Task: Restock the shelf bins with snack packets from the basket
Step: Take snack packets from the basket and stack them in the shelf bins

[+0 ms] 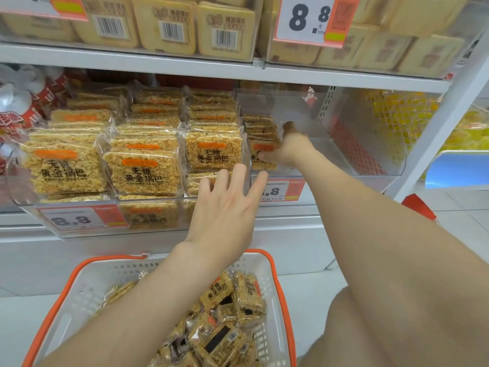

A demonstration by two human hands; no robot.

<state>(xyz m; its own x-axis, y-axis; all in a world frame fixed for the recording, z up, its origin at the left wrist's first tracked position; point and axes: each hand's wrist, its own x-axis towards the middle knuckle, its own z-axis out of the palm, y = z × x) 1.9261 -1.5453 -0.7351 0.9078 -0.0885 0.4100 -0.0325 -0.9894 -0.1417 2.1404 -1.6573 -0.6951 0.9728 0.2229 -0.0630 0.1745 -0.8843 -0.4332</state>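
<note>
Met first, closest in, the basket, white with an orange rim, low between the forearms. Made no exact count, but saw plenty of loose snack packets heaped in it, mostly toward its right side. Judged from that heap a good deal of restocking left to do.

Found the left hand just above and beyond the basket, flat and open, fingers straight and spread, nothing in it. Placed its fingertips at the front lip of the bins, right by the clear divider between the two. Could not tell whether touching or just short of it.

Followed the right hand farther in, inside the right bin. Saw the thumb laid on the front face of a small stack of packets standing against the divider, fingers hooked over the top and back of it. Read that as a grip on the stack, though with the fingertips blurred. Noted only that one stack in the right bin, with room for many more beside it, so reckoned this bin barely begun.

Took the left bin as done or nearly so, packed front to back with rows of the same packets.

Glimpsed last, above and beyond, pale boxed biscuits on the upper shelf beside a large price card.
</note>
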